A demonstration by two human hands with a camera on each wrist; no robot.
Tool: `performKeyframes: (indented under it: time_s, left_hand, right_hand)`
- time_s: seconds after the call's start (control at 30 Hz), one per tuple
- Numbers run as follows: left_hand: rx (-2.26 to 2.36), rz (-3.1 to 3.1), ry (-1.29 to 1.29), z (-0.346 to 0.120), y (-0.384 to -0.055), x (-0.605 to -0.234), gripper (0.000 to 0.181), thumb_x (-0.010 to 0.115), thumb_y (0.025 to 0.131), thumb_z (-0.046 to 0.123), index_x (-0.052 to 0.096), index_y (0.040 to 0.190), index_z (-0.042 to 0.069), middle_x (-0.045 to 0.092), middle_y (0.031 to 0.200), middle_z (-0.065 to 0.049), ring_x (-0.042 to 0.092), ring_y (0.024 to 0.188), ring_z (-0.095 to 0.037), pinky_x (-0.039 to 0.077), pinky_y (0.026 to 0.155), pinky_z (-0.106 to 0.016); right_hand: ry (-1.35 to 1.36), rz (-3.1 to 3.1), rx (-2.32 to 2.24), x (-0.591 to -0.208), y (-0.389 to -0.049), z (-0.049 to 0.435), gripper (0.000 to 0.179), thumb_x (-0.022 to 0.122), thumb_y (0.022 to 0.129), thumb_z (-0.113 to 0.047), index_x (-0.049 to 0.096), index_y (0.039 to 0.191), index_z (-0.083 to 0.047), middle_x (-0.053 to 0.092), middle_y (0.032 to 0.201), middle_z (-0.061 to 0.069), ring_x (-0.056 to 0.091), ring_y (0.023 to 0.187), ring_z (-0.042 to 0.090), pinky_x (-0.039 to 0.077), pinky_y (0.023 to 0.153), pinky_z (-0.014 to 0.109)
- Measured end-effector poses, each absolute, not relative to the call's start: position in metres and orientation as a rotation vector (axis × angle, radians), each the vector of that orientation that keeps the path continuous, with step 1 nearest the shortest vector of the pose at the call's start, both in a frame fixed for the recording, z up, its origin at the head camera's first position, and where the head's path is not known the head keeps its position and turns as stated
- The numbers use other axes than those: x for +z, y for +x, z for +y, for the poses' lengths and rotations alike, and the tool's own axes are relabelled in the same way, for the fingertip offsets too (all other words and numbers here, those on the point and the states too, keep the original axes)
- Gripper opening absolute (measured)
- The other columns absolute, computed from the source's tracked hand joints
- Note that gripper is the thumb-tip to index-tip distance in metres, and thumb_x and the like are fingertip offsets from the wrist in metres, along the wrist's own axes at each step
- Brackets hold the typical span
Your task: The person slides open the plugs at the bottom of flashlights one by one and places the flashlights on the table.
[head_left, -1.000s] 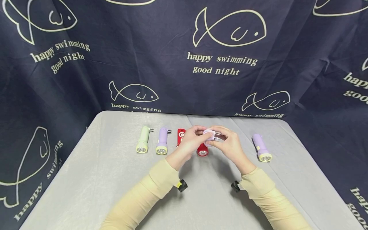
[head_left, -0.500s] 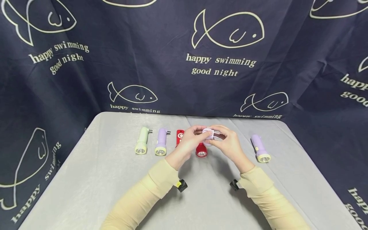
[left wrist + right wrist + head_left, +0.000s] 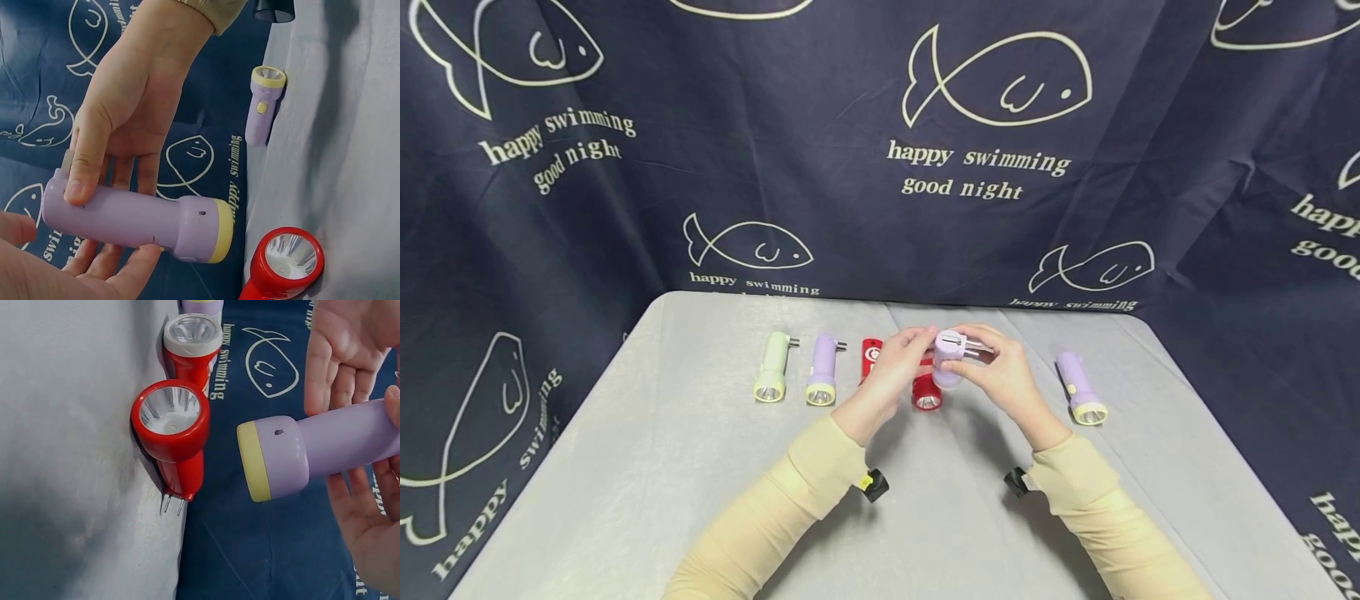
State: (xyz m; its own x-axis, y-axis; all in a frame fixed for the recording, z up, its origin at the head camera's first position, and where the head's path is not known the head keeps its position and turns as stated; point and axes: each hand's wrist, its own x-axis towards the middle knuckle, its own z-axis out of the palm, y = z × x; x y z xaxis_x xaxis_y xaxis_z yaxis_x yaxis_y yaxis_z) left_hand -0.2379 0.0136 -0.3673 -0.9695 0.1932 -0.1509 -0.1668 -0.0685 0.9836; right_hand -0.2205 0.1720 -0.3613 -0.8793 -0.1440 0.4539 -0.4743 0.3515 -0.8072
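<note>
A purple flashlight [image 3: 948, 371] with a yellow rim is held above the table, its plug prongs pointing right. My right hand [image 3: 1006, 371] grips it, thumb on the near side and fingers behind; in the left wrist view that thumb presses near the tail of the flashlight [image 3: 119, 215]. My left hand [image 3: 895, 367] is at its left side. The left fingertips [image 3: 147, 256] touch the barrel from below in the left wrist view, and the left thumb is off it. Behind the hands lies a red flashlight [image 3: 927, 397], partly hidden.
Left on the grey table [image 3: 700, 483] lie a green flashlight [image 3: 771, 367], another purple flashlight [image 3: 822, 369] and a red one with a white rim [image 3: 192, 337], largely covered by the left hand in the head view. A further purple flashlight [image 3: 1081, 387] lies at the right.
My left thumb has come off the flashlight's end, and the left fingers have drawn slightly left. The slotted tail now shows. My right hand keeps its grip.
</note>
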Motion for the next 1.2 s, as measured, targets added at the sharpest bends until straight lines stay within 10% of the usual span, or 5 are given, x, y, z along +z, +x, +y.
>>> performKeyframes:
  time_s: [0.27, 1.2]
  left_hand:
    - [2.163, 1.890, 0.097, 0.015, -0.237, -0.368, 0.033, 0.051, 0.097, 0.024, 0.058, 0.121, 0.002, 0.062, 0.117, -0.011, 0.058, 0.110, -0.027, 0.047, 0.098, -0.041]
    - [2.202, 1.987, 0.612, 0.017, -0.238, -0.393, 0.037, 0.066, 0.087, 0.008, 0.059, 0.123, 0.005, 0.062, 0.121, -0.011, 0.058, 0.108, -0.020, 0.047, 0.095, -0.026]
  right_hand:
    - [0.501, -2.274, 1.743, -0.377, -0.235, 0.188, 0.048, 0.078, 0.072, 0.004, 0.061, 0.116, 0.008, 0.063, 0.100, -0.019, 0.065, 0.086, 0.000, 0.054, 0.080, 0.020]
    - [0.307, -2.222, 1.835, -0.367, -0.235, 0.202, 0.031, 0.073, 0.081, -0.006, 0.068, 0.108, -0.018, 0.067, 0.091, -0.018, 0.061, 0.089, 0.002, 0.049, 0.077, 0.016]
